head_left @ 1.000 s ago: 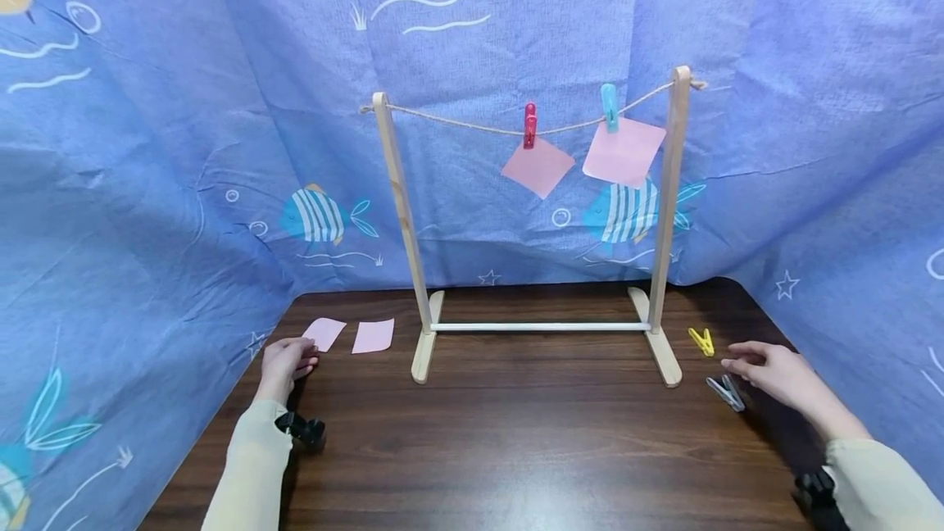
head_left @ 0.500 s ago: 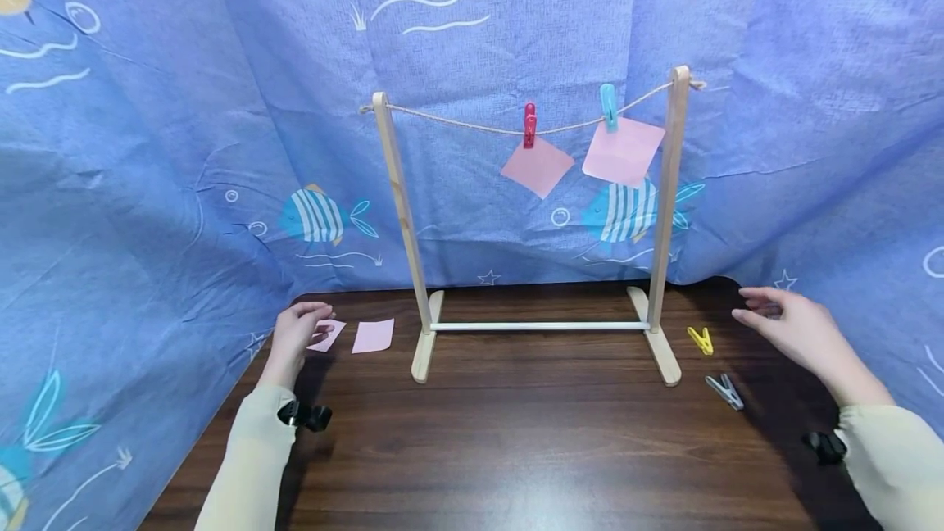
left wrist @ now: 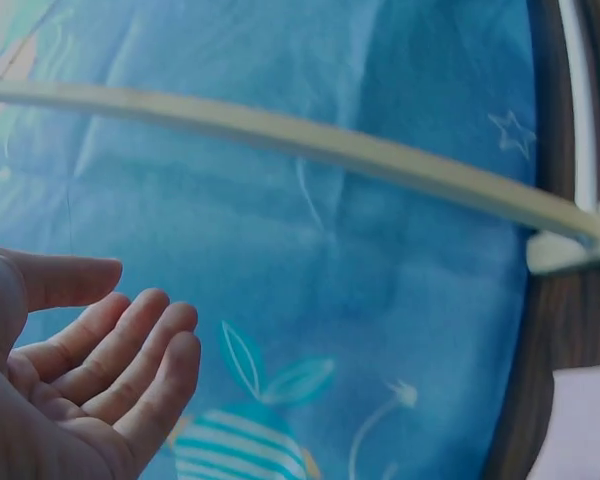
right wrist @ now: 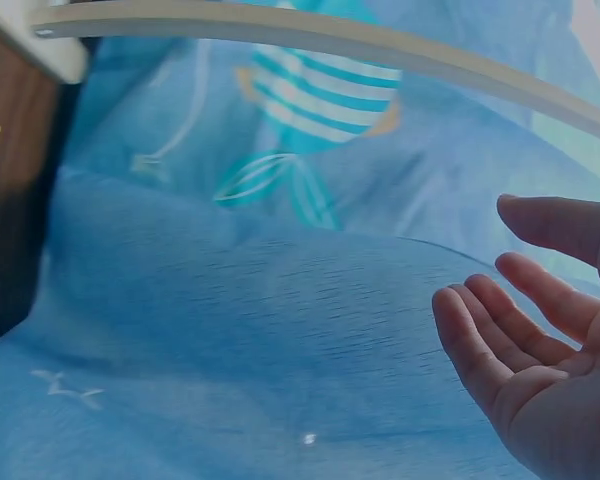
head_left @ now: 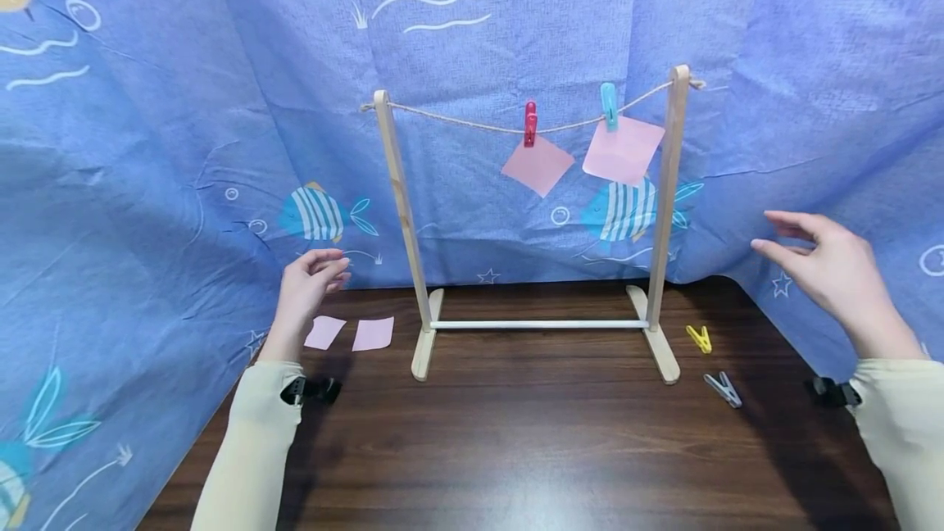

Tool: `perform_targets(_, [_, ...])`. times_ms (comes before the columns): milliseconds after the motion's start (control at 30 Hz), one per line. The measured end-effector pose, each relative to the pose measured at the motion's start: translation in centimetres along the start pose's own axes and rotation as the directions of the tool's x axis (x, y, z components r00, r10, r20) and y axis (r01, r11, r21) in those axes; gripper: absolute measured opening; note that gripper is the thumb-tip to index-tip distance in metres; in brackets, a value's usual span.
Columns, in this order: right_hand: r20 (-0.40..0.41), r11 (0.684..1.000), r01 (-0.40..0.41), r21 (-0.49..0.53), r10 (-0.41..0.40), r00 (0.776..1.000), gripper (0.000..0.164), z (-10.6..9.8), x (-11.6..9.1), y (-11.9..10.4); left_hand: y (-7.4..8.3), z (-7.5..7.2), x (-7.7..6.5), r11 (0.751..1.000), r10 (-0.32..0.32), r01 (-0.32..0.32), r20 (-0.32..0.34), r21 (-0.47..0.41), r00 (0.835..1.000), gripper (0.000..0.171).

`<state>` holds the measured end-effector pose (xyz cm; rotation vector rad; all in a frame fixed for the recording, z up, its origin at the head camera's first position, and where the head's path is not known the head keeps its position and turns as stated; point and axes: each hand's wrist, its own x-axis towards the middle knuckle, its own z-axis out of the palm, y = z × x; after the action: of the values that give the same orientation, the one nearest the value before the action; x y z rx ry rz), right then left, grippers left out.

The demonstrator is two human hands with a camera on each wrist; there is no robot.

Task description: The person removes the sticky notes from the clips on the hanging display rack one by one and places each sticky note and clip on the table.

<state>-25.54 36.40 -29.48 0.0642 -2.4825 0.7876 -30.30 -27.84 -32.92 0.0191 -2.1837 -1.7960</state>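
Note:
My left hand is raised above the left side of the table, fingers loosely bent and holding nothing. Below it lie two pink paper squares, the nearer-left one and another beside it. Off to the right, my right hand hovers in the air with thumb and fingers apart and nothing between them. A yellow clothespin and a grey clothespin lie on the table to its lower left. The left wrist view shows bare fingers against the cloth; the right wrist view likewise shows empty fingers.
A wooden stand holds a sagging string across the table's back. On the string, a red clothespin and a light blue clothespin each hold a pink paper. Blue patterned cloth hangs behind the table.
Both hands have risen off the table. The left has moved up and slightly right from the paper squares, the right up and outward from the clothespins. Papers and clothespins stay in place.

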Motion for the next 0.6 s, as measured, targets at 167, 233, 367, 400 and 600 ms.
perform_targets(167, [-0.04,0.999,0.002,0.054,0.0,0.999,0.059,-0.6,1.0,-2.2,1.5,1.8,-0.2,0.996,0.08,-0.077,0.086,-0.042,0.993,0.039])
perform_targets(233, [-0.051,0.995,0.028,0.093,-0.023,0.998,0.057,-0.7,1.4,-3.1,2.0,2.6,-0.3,0.993,0.108,-0.101,0.125,-0.059,0.986,0.04])
perform_targets(367, [-0.09,0.981,0.095,0.171,-0.081,0.993,0.053,-0.7,2.3,-5.4,3.3,4.5,-0.5,0.987,0.148,-0.131,0.191,-0.097,0.97,0.041])
perform_targets(400, [-0.098,0.977,0.108,0.182,-0.092,0.991,0.052,-0.8,2.6,-6.0,3.7,5.0,-0.5,0.985,0.156,-0.137,0.206,-0.104,0.966,0.041])
perform_targets(600, [-0.131,0.959,0.164,0.231,-0.137,0.982,0.048,-1.2,4.0,-9.9,5.7,7.6,-0.7,0.97,0.224,-0.185,0.28,-0.158,0.933,0.038])
